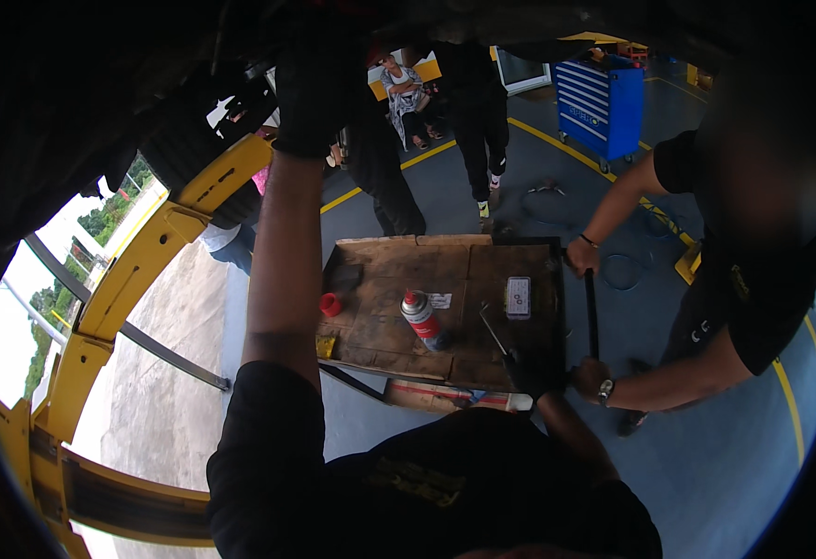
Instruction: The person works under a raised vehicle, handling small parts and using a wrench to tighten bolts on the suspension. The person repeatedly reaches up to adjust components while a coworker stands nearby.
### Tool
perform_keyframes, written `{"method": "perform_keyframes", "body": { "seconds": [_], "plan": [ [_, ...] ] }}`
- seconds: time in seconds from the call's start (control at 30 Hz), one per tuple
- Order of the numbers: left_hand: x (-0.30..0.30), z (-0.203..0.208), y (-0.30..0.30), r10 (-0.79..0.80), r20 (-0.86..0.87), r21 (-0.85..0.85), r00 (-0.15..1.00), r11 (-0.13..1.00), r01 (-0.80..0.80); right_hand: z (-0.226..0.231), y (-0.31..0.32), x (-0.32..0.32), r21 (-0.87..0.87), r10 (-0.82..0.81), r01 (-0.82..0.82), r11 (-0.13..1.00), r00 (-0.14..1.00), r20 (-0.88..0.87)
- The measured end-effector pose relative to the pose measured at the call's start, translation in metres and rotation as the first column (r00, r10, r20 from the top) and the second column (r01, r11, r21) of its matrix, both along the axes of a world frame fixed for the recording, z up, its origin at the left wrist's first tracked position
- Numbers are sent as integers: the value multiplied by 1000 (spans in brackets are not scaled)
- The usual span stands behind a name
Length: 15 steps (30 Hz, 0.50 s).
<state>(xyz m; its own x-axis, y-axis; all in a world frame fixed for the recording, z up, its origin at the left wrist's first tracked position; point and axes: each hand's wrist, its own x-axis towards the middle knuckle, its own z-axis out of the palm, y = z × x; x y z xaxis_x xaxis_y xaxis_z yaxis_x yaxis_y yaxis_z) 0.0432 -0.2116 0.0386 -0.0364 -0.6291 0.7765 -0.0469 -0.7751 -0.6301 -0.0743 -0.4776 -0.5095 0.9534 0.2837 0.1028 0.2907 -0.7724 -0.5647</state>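
Note:
My left hand (303, 116), in a black glove, reaches up against the dark underside of a vehicle. Its fingers are lost in shadow. Low over the right front of a worktable, my right hand (525, 374), also black-gloved, is closed around a slim tool with a metal shaft (493, 329); its exact kind is unclear. The shaft points up and left over the cardboard-covered tabletop (380, 265). On that top stand a red-and-white spray can (421, 319), a red cap (330, 305) and a flat pale case (518, 298). A yellow item (325, 347) lies at the left edge.
At right a co-worker grips an upright black bar (592, 312) close to my right hand. A yellow lift arm (119, 289) curves along the left. Behind the table are standing people, a seated person (406, 98), a blue tool cabinet (600, 105) and hoses on the floor.

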Motion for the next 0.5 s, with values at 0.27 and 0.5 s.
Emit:
{"method": "perform_keyframes", "body": {
  "seconds": [0.27, 0.5],
  "plan": [
    [18, 0, 12, -69, -76, 22, 995, 997, 71, -25, 8, 20, 65, -21, 2, 998, 958, 286],
    [0, 5, -6, -215, -502, -271, 837, 959, 84, 228, 58, 93, 362, -62, -218, 906, 779, 624]
  ]
}}
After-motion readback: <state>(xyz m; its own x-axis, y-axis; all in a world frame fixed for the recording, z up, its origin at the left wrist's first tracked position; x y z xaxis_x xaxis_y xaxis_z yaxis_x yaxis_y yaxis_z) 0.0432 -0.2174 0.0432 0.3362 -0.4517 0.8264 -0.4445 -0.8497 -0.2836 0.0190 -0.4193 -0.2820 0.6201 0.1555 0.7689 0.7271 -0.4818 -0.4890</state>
